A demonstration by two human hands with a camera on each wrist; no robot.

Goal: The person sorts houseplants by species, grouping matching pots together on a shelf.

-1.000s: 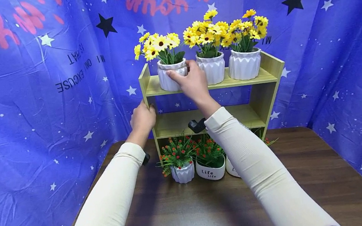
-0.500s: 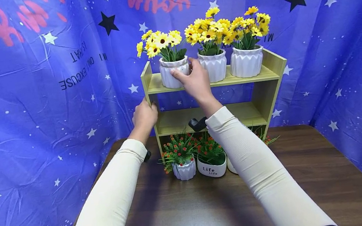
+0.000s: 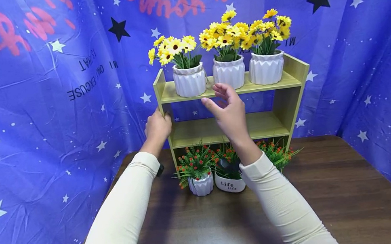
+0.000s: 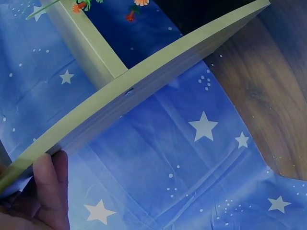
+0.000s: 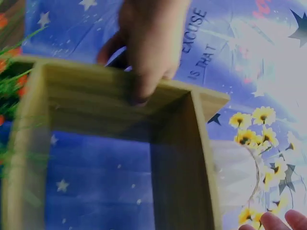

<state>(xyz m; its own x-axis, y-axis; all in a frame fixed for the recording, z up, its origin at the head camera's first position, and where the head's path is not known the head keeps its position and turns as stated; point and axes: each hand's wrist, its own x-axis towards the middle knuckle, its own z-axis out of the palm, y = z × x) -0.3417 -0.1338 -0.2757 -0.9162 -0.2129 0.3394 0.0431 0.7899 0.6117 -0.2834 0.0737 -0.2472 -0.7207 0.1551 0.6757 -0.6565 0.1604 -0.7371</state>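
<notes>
My left hand point(image 3: 158, 127) grips the left side panel of a light wooden shelf point(image 3: 226, 93), thumb on the inner face. In the left wrist view, fingers point(image 4: 50, 179) lie against the panel's outer face. My right hand point(image 3: 230, 111) is in front of the upper opening, fingers loosely bent and apart, holding nothing. Above it on the top board stand three white ribbed flowerpots with yellow daisies: a left pot point(image 3: 189, 80) with twine round its rim, a middle pot point(image 3: 229, 73) and a right pot point(image 3: 266, 67). Only the right hand's fingertips point(image 5: 273, 221) show in the right wrist view.
On the brown table point(image 3: 201, 231), at the shelf's foot, stand a white ribbed pot point(image 3: 201, 185) and an oval "Life" planter point(image 3: 229, 183), both with red-flowered plants. More red-flowered greenery point(image 3: 279, 156) is partly behind the right sleeve. A blue star-printed curtain point(image 3: 36, 137) surrounds the table.
My right hand has let go of the left daisy pot and moved down and to the right, away from it. The left hand keeps its grip on the side panel.
</notes>
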